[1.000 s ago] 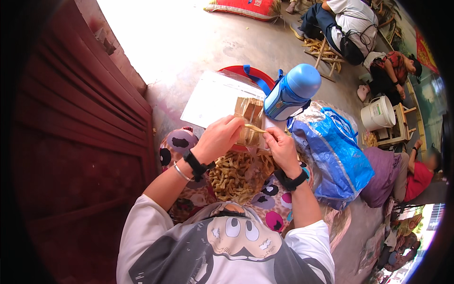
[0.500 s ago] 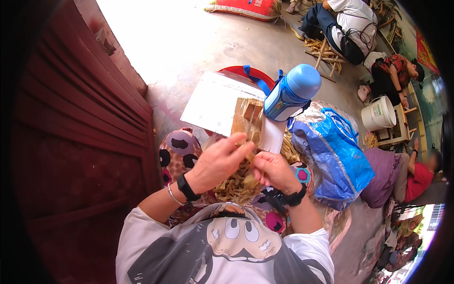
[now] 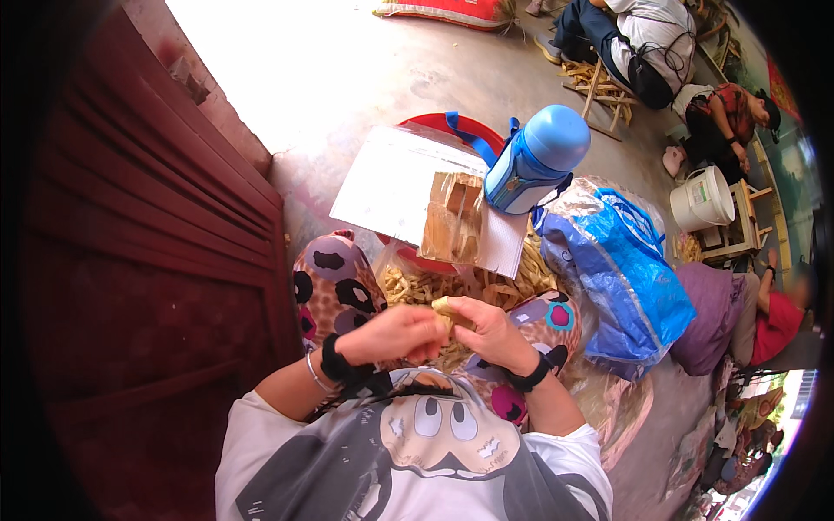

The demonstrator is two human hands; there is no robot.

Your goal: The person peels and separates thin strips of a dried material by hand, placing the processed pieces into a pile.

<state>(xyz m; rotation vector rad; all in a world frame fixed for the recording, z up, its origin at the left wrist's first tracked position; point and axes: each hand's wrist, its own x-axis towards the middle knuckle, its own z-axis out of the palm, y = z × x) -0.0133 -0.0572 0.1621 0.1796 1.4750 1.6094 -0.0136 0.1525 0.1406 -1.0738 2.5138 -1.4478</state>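
Note:
Above my lap, both hands are close together with a pale yellow, folded flat strip (image 3: 443,306) between them. My right hand (image 3: 493,333) pinches this strip with thumb and curled fingers. My left hand (image 3: 395,336) is closed beside it, its fingertips at the strip's lower part. More yellowish strips (image 3: 413,286) lie heaped in clear plastic across my lap. Just beyond them is a wooden block (image 3: 450,227) with a groove, resting on white sheets or boards (image 3: 382,195). A blue bottle (image 3: 543,156) stands next to the block.
A red round tub or stool (image 3: 426,122) shows under the boards. To the right sits a blue bag (image 3: 630,278). A dark red door (image 3: 174,260) stands close on the left. Several people sit on the right, near a white bucket (image 3: 702,200).
Both hands have drawn back from the block toward my body. A thin strip that lay over the block is gone from there, and a folded strip now shows between my fingers.

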